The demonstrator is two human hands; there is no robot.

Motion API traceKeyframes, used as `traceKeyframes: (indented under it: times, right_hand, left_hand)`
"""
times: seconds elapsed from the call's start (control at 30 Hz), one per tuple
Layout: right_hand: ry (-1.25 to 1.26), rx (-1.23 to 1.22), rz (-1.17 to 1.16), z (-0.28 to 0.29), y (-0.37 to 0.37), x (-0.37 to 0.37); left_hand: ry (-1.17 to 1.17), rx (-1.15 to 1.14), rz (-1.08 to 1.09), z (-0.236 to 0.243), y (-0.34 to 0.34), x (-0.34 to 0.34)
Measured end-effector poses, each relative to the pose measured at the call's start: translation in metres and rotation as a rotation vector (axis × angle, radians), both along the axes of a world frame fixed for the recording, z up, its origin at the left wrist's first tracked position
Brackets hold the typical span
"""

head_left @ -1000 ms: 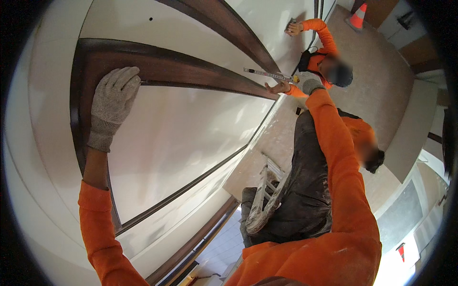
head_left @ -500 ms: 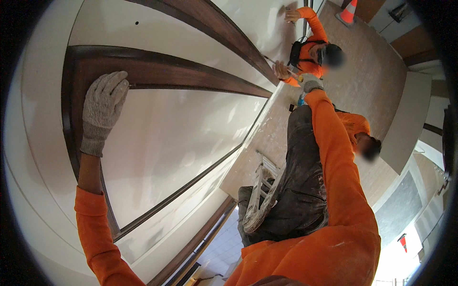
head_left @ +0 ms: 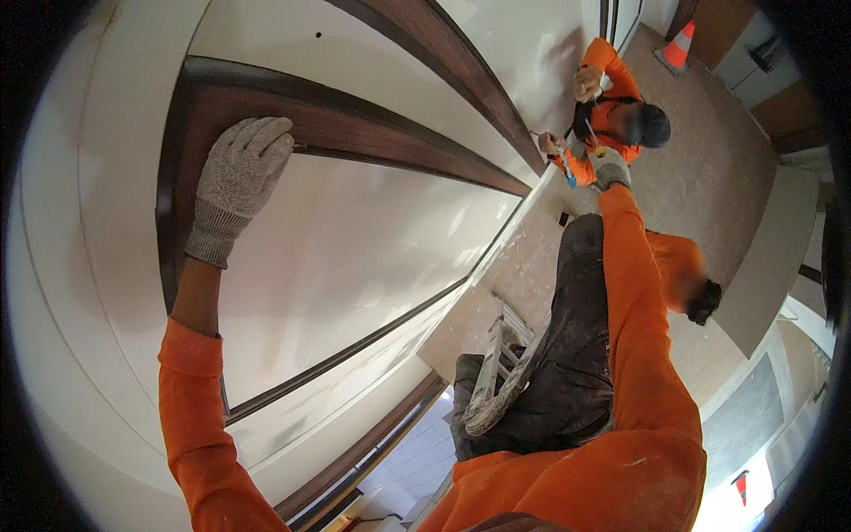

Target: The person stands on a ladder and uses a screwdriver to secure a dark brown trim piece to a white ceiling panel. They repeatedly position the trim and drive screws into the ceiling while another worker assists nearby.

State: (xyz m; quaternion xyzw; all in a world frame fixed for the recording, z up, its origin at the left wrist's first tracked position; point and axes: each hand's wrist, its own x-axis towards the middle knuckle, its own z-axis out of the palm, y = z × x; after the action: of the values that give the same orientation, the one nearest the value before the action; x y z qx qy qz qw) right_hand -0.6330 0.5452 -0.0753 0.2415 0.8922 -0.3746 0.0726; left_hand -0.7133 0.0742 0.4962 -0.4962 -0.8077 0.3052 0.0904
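My gloved left hand [head_left: 244, 168] rests on a dark brown wooden trim [head_left: 403, 151] edging a white wall panel [head_left: 355, 248], fingers lightly bent along its lower edge. At the upper right, my gloved right hand [head_left: 610, 170] grips a tape measure with a yellow case [head_left: 600, 152]; its blade appears to point upward. Just beyond it, a co-worker in orange [head_left: 623, 89] has one hand raised [head_left: 588, 82] and the other [head_left: 550, 144] by the trim's far end. A small blue object [head_left: 569, 177], too small to name, is near that lower hand.
A second co-worker [head_left: 674, 257] bends below my right arm. An aluminium stepladder [head_left: 501, 363] is beneath me beside my dark trousers. An orange-and-white cone [head_left: 675, 49] stands on the floor [head_left: 700, 177]. A pale board [head_left: 767, 248] lies at the right.
The tape blade, stretched leftward a second ago, now shows short and upward. The upper co-worker's raised hand has left the wall and come toward their body. The camera view has shifted slightly.
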Motion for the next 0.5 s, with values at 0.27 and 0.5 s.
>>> traceKeyframes:
  times: [0.27,0.5]
  right_hand:
    - [0.565,-0.494,-0.203,0.190,-0.116,-0.056]
    - [0.844,-0.864,0.167,0.349,-0.283,-0.030]
  left_hand:
    - [0.038,-0.006,-0.038,0.001,-0.004,-0.004]
    - [-0.004,-0.037,-0.018,0.005,0.011,-0.005]
